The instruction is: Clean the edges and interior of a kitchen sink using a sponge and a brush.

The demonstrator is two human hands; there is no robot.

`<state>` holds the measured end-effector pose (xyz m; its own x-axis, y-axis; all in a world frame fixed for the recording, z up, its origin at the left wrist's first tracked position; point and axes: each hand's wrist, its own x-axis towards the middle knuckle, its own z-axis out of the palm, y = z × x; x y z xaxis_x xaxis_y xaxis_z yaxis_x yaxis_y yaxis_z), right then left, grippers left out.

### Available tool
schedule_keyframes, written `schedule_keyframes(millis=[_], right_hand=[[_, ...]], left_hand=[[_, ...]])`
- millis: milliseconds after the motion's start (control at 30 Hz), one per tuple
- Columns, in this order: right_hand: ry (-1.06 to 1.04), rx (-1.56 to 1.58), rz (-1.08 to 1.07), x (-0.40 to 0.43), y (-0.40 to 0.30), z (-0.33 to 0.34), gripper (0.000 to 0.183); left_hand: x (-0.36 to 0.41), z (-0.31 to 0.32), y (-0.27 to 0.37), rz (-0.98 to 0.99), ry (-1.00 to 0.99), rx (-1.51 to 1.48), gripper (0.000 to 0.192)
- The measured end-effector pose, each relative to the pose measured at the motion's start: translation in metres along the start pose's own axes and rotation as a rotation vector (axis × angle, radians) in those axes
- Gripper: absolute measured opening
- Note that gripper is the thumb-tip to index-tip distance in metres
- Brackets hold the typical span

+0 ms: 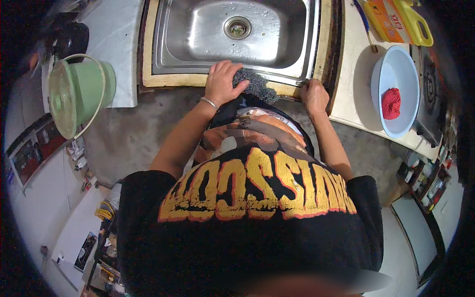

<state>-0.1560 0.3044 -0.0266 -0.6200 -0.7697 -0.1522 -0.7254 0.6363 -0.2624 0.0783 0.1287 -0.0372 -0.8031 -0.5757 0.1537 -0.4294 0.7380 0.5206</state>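
My left hand (224, 82) lies at the front edge of a stainless steel sink (178, 68), a metal bangle on its wrist. Between its thumb and forefinger is a dark grey mesh scouring cloth (256, 86), bunched up and hanging over the sink's yellowish front border (174, 80). My right hand (315, 97) is curled near the sink's front right corner. A small dark piece shows at its fingertips, too small to identify, and the palm side is hidden. Water drops and a drain strainer (237, 29) with bits in it show in the basin.
Left, a green lidded bucket (91, 83) with a pale handle stands by a white marble-look counter (118, 55). On the right counter (356, 96) are a light-blue basin (395, 70) holding a red cloth (391, 104), a yellow jug (399, 22) and a blue-handled brush (363, 20). A stove (428, 89) stands beyond.
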Motion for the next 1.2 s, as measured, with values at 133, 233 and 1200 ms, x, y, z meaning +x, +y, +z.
schedule_keyframes(millis=[133, 233, 1200], right_hand=[[-0.081, -0.072, 0.052, 0.005, -0.008, -0.002, 0.014], [-0.054, -0.068, 0.084, 0.004, -0.007, 0.002, 0.015], [-0.139, -0.038, 0.107, 0.0, -0.01, 0.003, 0.012]], left_hand=[[0.0, 0.0, 0.0, 0.011, 0.018, 0.007, 0.05], [0.0, -0.001, 0.0, 0.012, 0.005, 0.002, 0.049], [0.002, 0.0, 0.002, 0.046, 0.05, -0.002, 0.045]])
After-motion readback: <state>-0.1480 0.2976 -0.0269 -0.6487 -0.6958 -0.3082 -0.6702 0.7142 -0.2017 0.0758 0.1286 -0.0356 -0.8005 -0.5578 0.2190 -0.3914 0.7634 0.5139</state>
